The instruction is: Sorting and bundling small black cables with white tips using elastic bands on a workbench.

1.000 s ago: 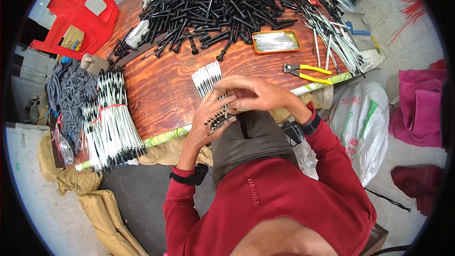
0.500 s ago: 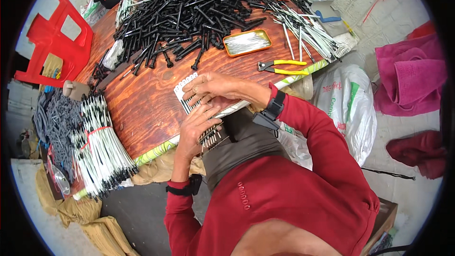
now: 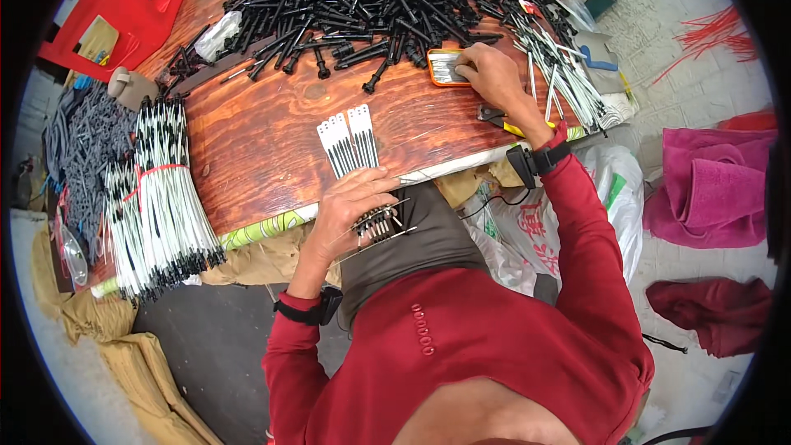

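My left hand (image 3: 350, 208) is closed round a bundle of slim dark rods at the table's front edge. White flat heads with small holes (image 3: 346, 126) fan out beyond its fingers over the wood, and metallic rod ends (image 3: 381, 222) show on the near side, above my lap. Farther right, my right hand (image 3: 497, 78) reaches to a shallow orange-rimmed tin (image 3: 431, 76) filled with thin silvery pins (image 3: 446, 67). Its fingertips are bent together at the tin's right part; anything between them is hidden. Cutters with yellow handles (image 3: 512, 128) lie partly under my right wrist.
A large heap of black plastic rods (image 3: 371, 0) covers the table's back. White sticks (image 3: 556, 74) lie at the right. Banded bundles of white, black-tipped sticks (image 3: 169, 189) stand at the left, beside grey pieces (image 3: 91, 156) and a red stool (image 3: 136, 16).
My right hand has left the bundle and moved right and away to the tin. The left hand still grips the bundle, whose white heads now show in full. The view has shifted slightly.
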Available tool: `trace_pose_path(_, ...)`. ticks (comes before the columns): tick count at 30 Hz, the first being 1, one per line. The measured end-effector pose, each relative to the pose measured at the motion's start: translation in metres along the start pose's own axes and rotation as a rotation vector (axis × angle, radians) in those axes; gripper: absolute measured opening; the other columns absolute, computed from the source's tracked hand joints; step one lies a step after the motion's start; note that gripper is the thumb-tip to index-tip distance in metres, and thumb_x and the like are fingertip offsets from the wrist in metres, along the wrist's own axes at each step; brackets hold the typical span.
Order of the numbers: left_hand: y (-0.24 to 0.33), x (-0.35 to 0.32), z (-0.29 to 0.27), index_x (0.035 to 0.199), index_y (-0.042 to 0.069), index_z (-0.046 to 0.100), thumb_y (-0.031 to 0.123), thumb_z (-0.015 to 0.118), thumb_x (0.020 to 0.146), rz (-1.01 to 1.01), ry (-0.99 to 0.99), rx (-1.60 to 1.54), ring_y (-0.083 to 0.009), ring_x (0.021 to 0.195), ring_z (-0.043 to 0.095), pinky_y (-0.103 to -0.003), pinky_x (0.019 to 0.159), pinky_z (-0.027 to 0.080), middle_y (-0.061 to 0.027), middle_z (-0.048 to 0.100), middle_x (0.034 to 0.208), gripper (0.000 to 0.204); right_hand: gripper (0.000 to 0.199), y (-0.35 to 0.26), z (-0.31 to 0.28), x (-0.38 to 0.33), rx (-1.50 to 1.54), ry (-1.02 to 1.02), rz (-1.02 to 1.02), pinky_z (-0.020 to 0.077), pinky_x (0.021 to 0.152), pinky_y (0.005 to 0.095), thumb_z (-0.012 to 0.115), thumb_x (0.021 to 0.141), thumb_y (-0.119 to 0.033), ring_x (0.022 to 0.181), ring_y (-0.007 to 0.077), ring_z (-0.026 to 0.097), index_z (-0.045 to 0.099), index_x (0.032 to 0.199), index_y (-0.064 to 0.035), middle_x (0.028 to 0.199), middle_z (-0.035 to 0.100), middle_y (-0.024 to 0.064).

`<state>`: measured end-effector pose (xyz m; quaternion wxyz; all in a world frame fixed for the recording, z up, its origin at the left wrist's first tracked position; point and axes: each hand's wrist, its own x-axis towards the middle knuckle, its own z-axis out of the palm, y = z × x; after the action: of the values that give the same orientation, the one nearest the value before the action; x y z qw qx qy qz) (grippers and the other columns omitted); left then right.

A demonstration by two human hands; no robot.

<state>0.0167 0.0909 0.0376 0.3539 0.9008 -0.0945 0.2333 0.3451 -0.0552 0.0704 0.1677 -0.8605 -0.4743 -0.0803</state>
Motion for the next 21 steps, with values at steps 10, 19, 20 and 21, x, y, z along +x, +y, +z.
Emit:
trace_pose_path(10, 0.001, -0.002, 0.001, 0.093, 0.008, 0.074, 0.013, 0.074, 0.071, -0.015, -0.026, 0.036, -0.0273, 0.116, 0.063, -0.043, 0.099, 0.047, -0.0057, 0.073, 0.109, 0.022, 0.015, 0.002, -0.006, 0.000, 0.065, 0.119, 0.022, 0.0511, 0.069, 0.0429, 0.068, 0.084, -0.026, 0.085, 0.0317, 0.066, 0.071, 0.086, -0.0118, 0.089, 0.069, 0.0086)
trace_pose_path(19, 0.017, -0.009, 0.006, 0.093, 0.008, 0.074, 0.020, 0.072, 0.076, -0.057, -0.001, 0.030, -0.0274, 0.118, 0.062, -0.044, 0.101, 0.046, -0.0065, 0.072, 0.112, 0.021, 0.016, 0.001, -0.009, 0.004, 0.110, 0.158, 0.024, 0.0510, 0.070, 0.0358, 0.066, 0.087, -0.023, 0.085, 0.0273, 0.067, 0.071, 0.094, -0.0099, 0.091, 0.070, 0.0075)
trace_pose_path(20, 0.017, -0.011, 0.007, 0.094, 0.008, 0.074, 0.020, 0.071, 0.077, -0.059, -0.010, 0.021, -0.0276, 0.119, 0.061, -0.044, 0.102, 0.045, -0.0065, 0.072, 0.113, 0.021, 0.016, 0.000, -0.008, 0.003, 0.091, 0.164, -0.016, 0.0511, 0.071, 0.0355, 0.065, 0.087, -0.022, 0.085, 0.0272, 0.067, 0.070, 0.095, -0.0096, 0.092, 0.069, 0.0077)
trace_pose_path(21, 0.017, -0.011, 0.006, 0.096, 0.008, 0.074, 0.021, 0.069, 0.078, -0.056, -0.018, 0.014, -0.0278, 0.120, 0.061, -0.045, 0.103, 0.045, -0.0065, 0.071, 0.114, 0.022, 0.015, -0.002, -0.010, 0.004, 0.070, 0.174, -0.056, 0.0512, 0.071, 0.0353, 0.065, 0.088, -0.021, 0.086, 0.0270, 0.067, 0.070, 0.096, -0.0093, 0.092, 0.069, 0.0080)
